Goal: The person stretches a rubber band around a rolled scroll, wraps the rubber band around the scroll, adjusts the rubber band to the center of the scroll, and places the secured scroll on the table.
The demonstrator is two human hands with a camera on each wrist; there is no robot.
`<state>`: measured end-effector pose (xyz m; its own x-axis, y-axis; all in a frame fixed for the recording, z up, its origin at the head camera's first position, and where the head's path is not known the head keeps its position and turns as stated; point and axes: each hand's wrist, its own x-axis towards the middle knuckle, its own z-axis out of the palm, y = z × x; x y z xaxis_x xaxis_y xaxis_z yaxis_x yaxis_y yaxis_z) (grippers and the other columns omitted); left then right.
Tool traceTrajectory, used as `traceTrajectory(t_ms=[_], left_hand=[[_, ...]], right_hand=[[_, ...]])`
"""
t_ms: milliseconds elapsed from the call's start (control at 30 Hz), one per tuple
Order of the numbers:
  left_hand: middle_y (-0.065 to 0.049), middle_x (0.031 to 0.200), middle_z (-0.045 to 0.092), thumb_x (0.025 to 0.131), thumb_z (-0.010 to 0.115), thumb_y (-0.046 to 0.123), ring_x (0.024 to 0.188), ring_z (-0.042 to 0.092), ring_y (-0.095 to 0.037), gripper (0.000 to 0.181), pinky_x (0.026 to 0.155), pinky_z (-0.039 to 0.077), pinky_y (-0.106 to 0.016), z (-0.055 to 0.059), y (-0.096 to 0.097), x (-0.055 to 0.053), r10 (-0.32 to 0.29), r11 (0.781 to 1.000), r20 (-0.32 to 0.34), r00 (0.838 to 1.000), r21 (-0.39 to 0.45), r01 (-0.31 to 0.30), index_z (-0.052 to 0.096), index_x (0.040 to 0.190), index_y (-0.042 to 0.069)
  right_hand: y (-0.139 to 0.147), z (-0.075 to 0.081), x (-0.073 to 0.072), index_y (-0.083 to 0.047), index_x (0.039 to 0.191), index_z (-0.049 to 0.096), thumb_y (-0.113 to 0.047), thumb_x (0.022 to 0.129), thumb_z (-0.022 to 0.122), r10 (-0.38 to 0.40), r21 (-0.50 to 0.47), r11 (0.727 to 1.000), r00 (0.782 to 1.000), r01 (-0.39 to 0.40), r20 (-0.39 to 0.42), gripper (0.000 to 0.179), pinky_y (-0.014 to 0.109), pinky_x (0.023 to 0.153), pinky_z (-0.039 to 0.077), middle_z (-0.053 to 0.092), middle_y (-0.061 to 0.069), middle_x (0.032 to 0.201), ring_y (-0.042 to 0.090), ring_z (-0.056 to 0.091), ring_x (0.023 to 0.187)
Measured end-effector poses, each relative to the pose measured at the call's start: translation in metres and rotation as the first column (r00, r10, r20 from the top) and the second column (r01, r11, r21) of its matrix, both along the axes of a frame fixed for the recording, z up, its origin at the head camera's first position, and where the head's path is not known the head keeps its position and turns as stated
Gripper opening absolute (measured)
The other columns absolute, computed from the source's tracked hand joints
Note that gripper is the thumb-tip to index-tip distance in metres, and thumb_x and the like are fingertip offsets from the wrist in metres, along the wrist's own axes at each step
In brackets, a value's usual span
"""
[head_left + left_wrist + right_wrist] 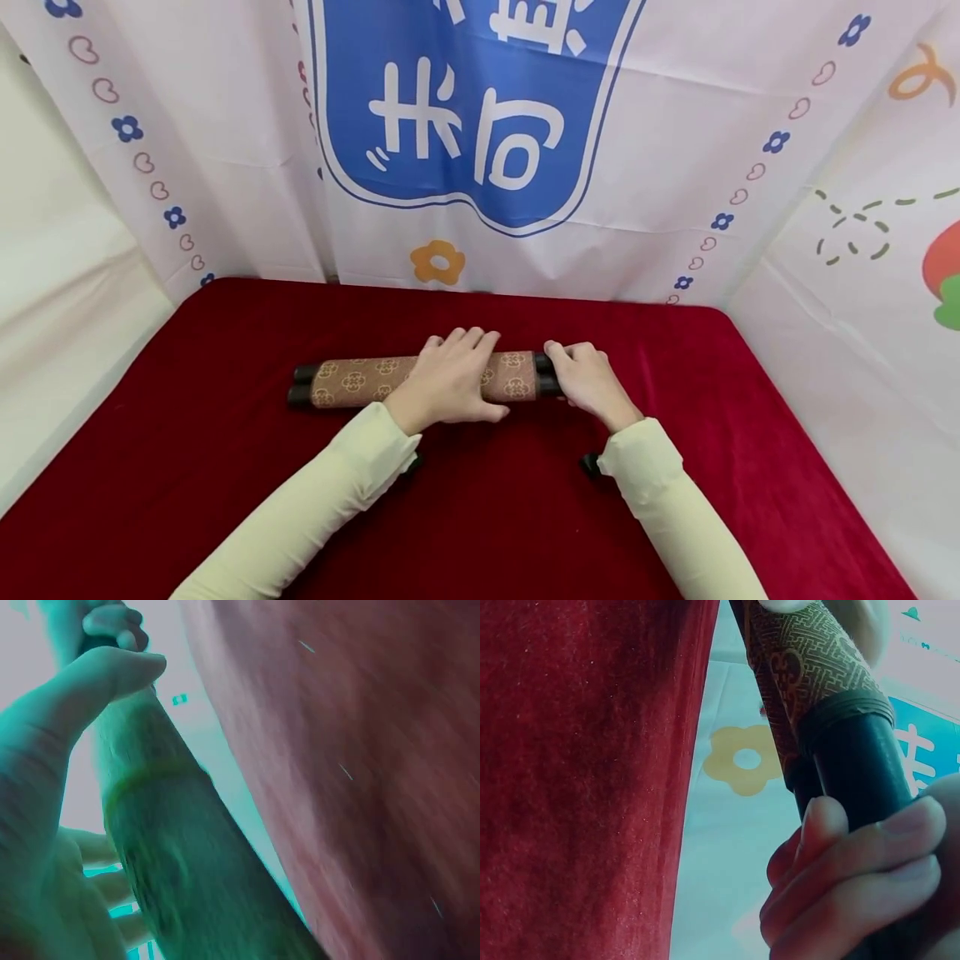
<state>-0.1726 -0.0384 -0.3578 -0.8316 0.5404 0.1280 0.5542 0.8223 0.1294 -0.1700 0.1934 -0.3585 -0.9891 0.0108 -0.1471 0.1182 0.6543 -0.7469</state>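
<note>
A rolled scroll [352, 383] with brown patterned brocade lies crosswise on the red cloth. It is wound in two side-by-side rolls with black rod ends [302, 396]. My left hand [453, 379] rests over the roll right of its middle, its fingers fairly straight across the top and its thumb stretched out on the near side. At the right end, my right hand [588, 379] grips the black ends, and the right wrist view shows fingers [855, 885] curled round the near black end [866, 769]. In the left wrist view the thumb [112, 675] lies along the scroll [180, 825].
A red velvet cloth [487, 517] covers the table. Behind it hangs a white curtain [247, 167] with a blue sign [465, 108] and a yellow flower. White side walls [847, 275] stand left and right. Small black pieces [590, 465] show by the cuffs.
</note>
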Motion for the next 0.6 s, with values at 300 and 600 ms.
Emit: traceTrajectory(t_ms=[300,600], left_hand=[[-0.002,0.123,0.071,0.080,0.086,0.054,0.110,0.069,-0.027,0.071,0.089,0.053,-0.052,-0.016,0.010,-0.005,-0.003,1.000,0.000,1.000,-0.005,0.003,0.060,0.135,0.017],[-0.001,0.118,0.071,0.078,0.089,0.049,0.107,0.068,-0.028,0.069,0.087,0.052,-0.053,-0.024,-0.037,-0.002,0.050,0.999,-0.008,0.999,-0.004,-0.050,0.060,0.133,0.022]], right_hand=[[0.000,-0.003,0.002,-0.008,0.082,0.071,-0.052,0.107,0.044,-0.002,-0.003,1.000,1.000,0.002,-0.008,0.057,0.034,0.054,0.055,0.065,0.010,0.064,0.024,0.064,0.051],[-0.003,-0.001,0.002,-0.009,0.078,0.071,-0.051,0.107,0.045,0.020,0.000,1.000,1.000,-0.020,-0.010,0.057,0.033,0.055,0.055,0.067,0.011,0.061,0.028,0.066,0.052]])
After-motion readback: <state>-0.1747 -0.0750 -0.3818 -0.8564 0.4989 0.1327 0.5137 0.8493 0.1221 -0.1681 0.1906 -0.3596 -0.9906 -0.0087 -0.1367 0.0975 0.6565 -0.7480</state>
